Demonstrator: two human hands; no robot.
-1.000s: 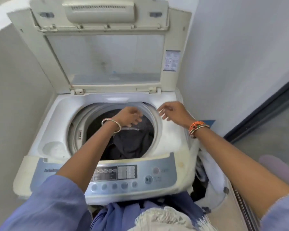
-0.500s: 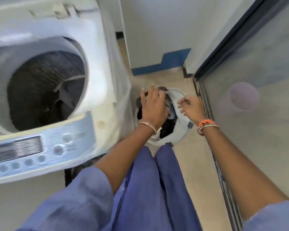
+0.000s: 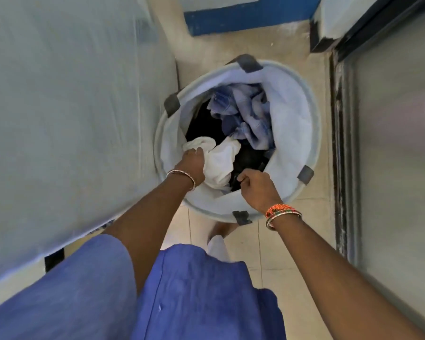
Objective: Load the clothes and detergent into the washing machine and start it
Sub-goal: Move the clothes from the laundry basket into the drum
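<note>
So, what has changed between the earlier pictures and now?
Both hands left the washing machine drum and went down to the laundry basket on the floor. The left hand now grips a white cloth; the right hand pinches dark clothing. The view has swung down from the machine to the basket. The blue-checked garment still lies in the basket.

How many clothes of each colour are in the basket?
White cloth, gripped by the left hand: 1
Blue checked cloth: 1
Dark clothes, pinched by the right hand: 1 heap, pieces unclear
Total: 3 colours in the laundry basket
</note>
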